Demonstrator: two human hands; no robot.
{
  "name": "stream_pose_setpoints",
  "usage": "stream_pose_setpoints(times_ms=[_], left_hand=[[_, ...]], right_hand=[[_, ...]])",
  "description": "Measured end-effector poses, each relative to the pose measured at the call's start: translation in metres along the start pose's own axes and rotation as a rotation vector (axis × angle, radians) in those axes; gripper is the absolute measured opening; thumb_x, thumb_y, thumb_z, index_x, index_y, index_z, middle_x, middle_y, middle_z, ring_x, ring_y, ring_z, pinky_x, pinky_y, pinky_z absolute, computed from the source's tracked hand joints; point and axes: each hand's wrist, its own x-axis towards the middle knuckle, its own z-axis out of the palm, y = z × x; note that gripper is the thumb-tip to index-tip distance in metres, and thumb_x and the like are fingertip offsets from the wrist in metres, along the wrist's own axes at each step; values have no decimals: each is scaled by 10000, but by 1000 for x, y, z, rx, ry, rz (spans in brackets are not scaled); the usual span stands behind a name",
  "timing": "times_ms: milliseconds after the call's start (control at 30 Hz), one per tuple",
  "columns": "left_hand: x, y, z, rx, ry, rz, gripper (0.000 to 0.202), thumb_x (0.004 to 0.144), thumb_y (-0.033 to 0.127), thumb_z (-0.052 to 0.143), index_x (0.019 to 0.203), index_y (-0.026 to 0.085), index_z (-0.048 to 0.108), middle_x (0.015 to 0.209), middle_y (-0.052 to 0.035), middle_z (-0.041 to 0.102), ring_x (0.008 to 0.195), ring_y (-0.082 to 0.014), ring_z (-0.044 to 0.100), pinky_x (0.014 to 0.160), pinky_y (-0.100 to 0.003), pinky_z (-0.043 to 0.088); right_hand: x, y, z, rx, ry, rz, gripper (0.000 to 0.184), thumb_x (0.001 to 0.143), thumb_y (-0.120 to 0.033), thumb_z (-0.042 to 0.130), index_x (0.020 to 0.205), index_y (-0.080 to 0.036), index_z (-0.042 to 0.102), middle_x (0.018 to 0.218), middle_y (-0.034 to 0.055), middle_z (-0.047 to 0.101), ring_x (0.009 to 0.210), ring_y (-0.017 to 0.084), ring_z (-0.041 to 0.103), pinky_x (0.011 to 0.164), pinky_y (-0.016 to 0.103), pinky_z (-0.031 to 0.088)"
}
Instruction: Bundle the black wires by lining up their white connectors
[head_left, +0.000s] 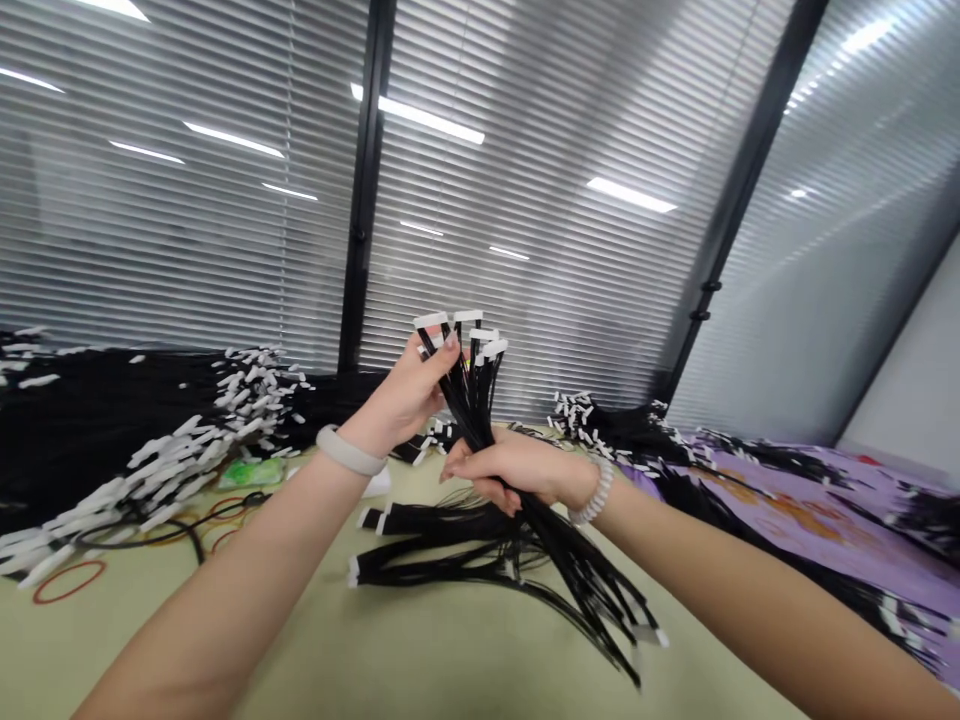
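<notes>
A bundle of black cables [470, 405] with white end connectors is raised in front of me. My right hand [517, 467] is wrapped round its middle, and the lower ends fan out down to the right. Higher up, my left hand [416, 385] pinches some of the cables just under their connectors, thumb in front. Below my hands, more black cables [442, 570] with white connectors lie on the pale green table [360, 660]. Part of these is hidden behind the held bundle.
A large heap of black cables with white connectors [180, 450] covers the left side. Rubber bands [69, 582] and a green packet [251, 473] lie near it. On the right, more cables [637, 430] rest by a purple sheet [787, 510]. Blinds stand behind.
</notes>
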Motion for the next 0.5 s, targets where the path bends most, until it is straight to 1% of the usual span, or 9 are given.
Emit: stream_pose_setpoints(times_ms=[33, 100, 167, 200, 233, 300, 333, 400, 500], left_hand=[[0, 3, -2, -31, -27, -31, 402, 681, 423, 618, 1015, 235, 494, 845, -25, 612, 712, -160, 603, 627, -292, 493], [0, 14, -9, -104, -82, -89, 483, 708, 499, 549, 1132, 296, 439, 925, -28, 609, 724, -167, 610, 589, -288, 496], [-1, 26, -19, -148, -157, -126, 561, 725, 608, 420, 1201, 312, 406, 1058, -64, 582, 782, -197, 616, 566, -295, 499], [-1, 32, -23, -143, -196, -126, 590, 728, 633, 377, 1218, 305, 405, 1147, -82, 541, 860, -225, 604, 588, -309, 504], [-1, 36, -26, -116, -237, -117, 606, 724, 638, 376, 1222, 296, 414, 1219, -92, 493, 946, -254, 575, 622, -322, 508], [-3, 40, -28, -30, -317, -110, 589, 716, 601, 446, 1204, 270, 456, 1306, -91, 411, 1086, -294, 485, 716, -350, 500], [-4, 40, -26, 17, -353, -115, 558, 717, 569, 481, 1178, 254, 491, 1316, -92, 402, 1117, -304, 457, 754, -360, 490], [-6, 36, -22, 83, -410, -122, 469, 739, 504, 506, 1098, 207, 567, 1284, -106, 443, 1119, -305, 455, 813, -376, 464], [-8, 33, -17, 110, -415, -79, 399, 779, 459, 473, 939, 140, 652, 1143, -139, 566, 1048, -281, 521, 866, -385, 429]], right_hand=[[-2, 0, -3, -30, 11, 11, 240, 737, -307, 489, 908, -140, 510, 404, -93, 348, 310, 17, 325, 328, 124, 326], [-8, 1, -7, -95, 12, 40, 227, 721, -310, 510, 868, -137, 524, 407, -87, 367, 306, 23, 336, 317, 134, 326], [-13, 1, -9, -167, 5, 68, 195, 696, -292, 533, 807, -131, 539, 408, -75, 391, 303, 31, 352, 303, 144, 325], [-15, 1, -8, -204, 8, 77, 175, 682, -277, 544, 774, -129, 543, 410, -68, 401, 302, 35, 360, 295, 147, 324], [-16, 1, -7, -241, 18, 82, 158, 668, -264, 553, 746, -127, 544, 414, -62, 415, 302, 39, 370, 288, 150, 322], [-17, 1, -3, -310, 50, 79, 144, 649, -254, 570, 702, -125, 535, 431, -47, 448, 300, 49, 392, 274, 153, 311], [-16, 1, -1, -339, 63, 75, 151, 644, -260, 579, 688, -125, 531, 436, -42, 460, 295, 54, 400, 268, 156, 305], [-15, 0, 2, -381, 70, 67, 175, 645, -285, 590, 665, -122, 526, 438, -35, 473, 281, 57, 399, 264, 162, 295], [-15, 1, 3, -396, 41, 53, 186, 682, -307, 559, 683, -122, 539, 476, -29, 497, 295, 47, 406, 283, 157, 320]])
